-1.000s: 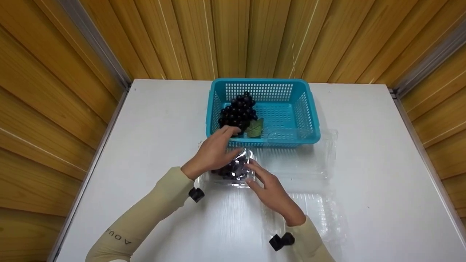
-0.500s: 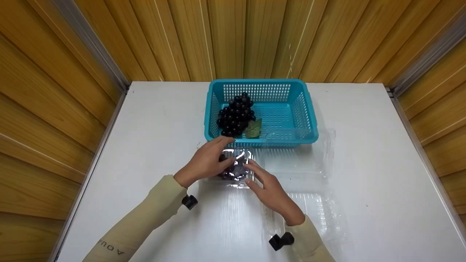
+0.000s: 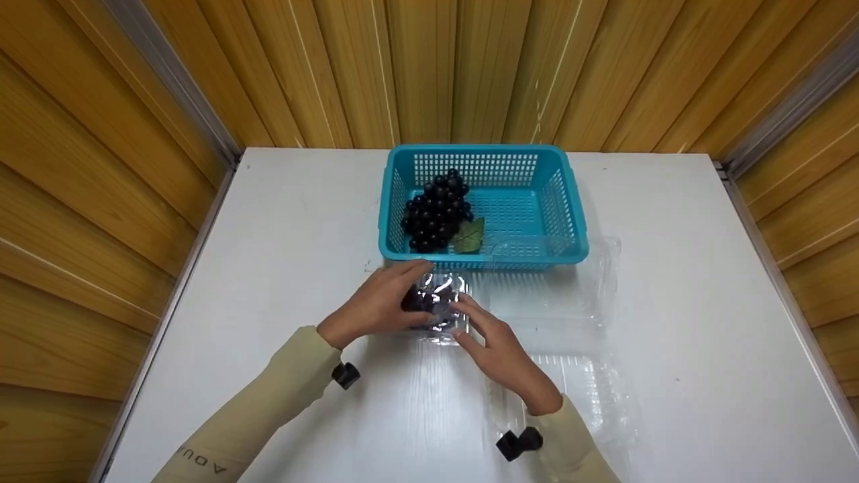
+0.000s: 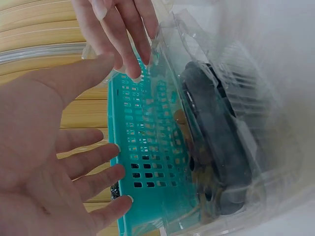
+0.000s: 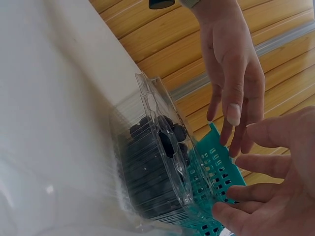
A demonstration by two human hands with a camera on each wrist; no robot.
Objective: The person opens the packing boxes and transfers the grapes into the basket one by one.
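The left arm slants in from the lower left, its hand (left hand (image 3: 376, 298)) palm down above the left part of a clear container (image 3: 446, 290), thumb spread away from the extended fingers. The right arm rises from the lower right; the right hand (image 3: 493, 342) points toward the container's right end, fingers reaching forward and slightly bent, thumb apart. Neither hand is curled around anything; whether any fingertips touch the plastic, I cannot tell.

The container rests on the desk (image 3: 302, 215), just in front of a teal basket (image 3: 463, 258), with dark grapes (image 5: 147, 172) inside. Its long axis seems to run left to right, along the basket's near side, one end facing the right hand; the left hand hides the other end in the head view. In the basket, a bunch of black grapes (image 3: 435, 211) lies on the left, beside a green leaf (image 3: 469, 236).
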